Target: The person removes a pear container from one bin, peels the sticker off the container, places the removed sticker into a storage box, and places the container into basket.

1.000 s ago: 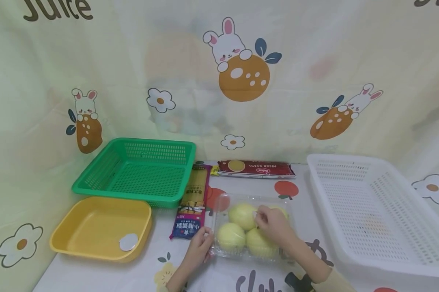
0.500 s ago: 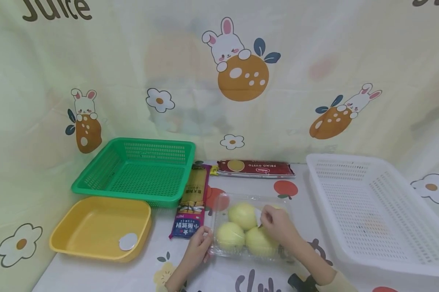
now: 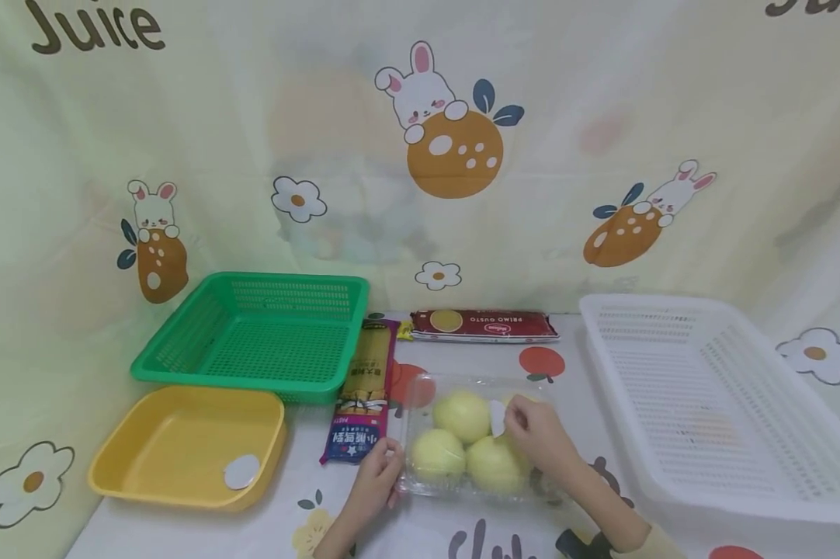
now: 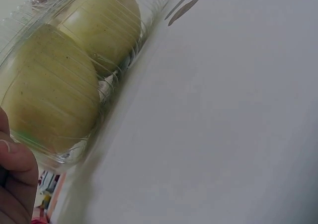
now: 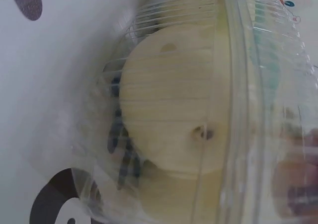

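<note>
Right hand (image 3: pixel 542 439) pinches a white paper-like label (image 3: pixel 497 419) over the clear plastic box (image 3: pixel 486 383) — more of the label shows now than a second ago, so it's probably peeling off the lid. Left hand (image 3: pixel 374 477) touches the box's left edge, fingers bent; can't tell if it grips. Box sits mid-tabletop (image 3: pixel 500 359), pale yellow-green round fruits (image 3: pixel 437 456) inside. Beside it, long purple-and-gold pasta packet (image 3: pixel 364 388); farther left, yellow plastic basin (image 3: pixel 175 497) with a white disc (image 3: pixel 241 471) — maybe another label.
</note>
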